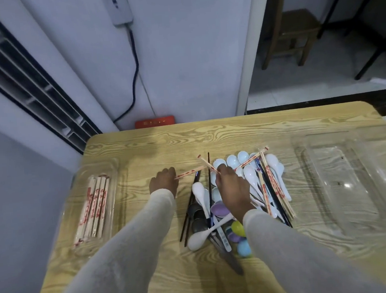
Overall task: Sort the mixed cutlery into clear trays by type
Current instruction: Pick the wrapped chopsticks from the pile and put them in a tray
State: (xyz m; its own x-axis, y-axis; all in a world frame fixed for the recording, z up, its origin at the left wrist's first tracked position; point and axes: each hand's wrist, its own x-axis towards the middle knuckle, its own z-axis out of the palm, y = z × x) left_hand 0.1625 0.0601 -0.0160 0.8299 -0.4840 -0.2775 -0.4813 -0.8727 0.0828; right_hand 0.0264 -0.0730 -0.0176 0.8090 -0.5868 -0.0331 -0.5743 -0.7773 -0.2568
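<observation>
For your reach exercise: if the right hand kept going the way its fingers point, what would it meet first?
The right hand points away toward the table's far edge; first come the white spoons just beyond its fingertips, though depth is unclear.

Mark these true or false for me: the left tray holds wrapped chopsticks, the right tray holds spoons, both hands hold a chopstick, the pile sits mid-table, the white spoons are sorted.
1. The left tray holds wrapped chopsticks. True.
2. The right tray holds spoons. False: nothing is visible in it.
3. Each hand holds a wrapped chopstick. True: the left hand and the right hand each grip one, and the two sticks cross.
4. The mixed pile lies mid-table between the trays. True.
5. The white spoons are already sorted. False: they lie in the pile.
</observation>
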